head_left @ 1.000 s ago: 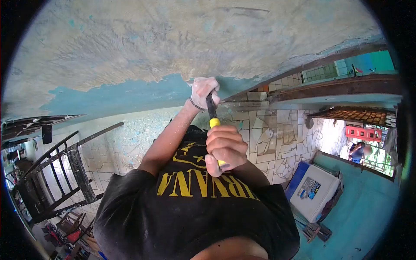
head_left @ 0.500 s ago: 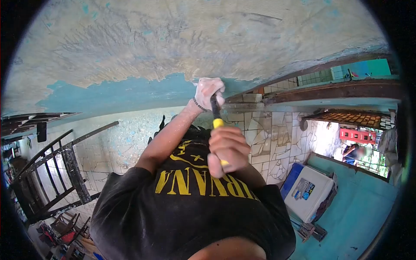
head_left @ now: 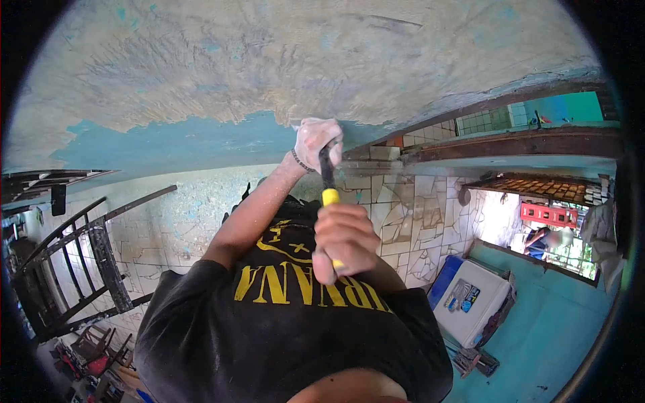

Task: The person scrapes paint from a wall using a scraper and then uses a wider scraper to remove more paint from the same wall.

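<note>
My right hand (head_left: 346, 242) is wrapped round the yellow grip of a tool (head_left: 328, 181) with a black shaft. The shaft runs up to my left hand (head_left: 318, 142), which is coated in white dust and curled closed at the tool's far end. That end is hidden by the fingers, so its shape cannot be made out. My left hand is against the wall (head_left: 201, 142), at the ragged border between blue paint and a bare greyish-beige surface. A dark bracelet circles my left wrist.
On the left stands a dark metal frame (head_left: 109, 265), with chairs (head_left: 91, 346) below it. A white and blue box (head_left: 470, 302) lies at the lower right. Beyond an opening at the right are a red crate (head_left: 549, 215) and another person (head_left: 541, 240). A dark ledge (head_left: 510, 142) juts out at the upper right.
The whole view has shifted slightly, so both hands and the tool appear a little further left. Both hands keep the same closed grips.
</note>
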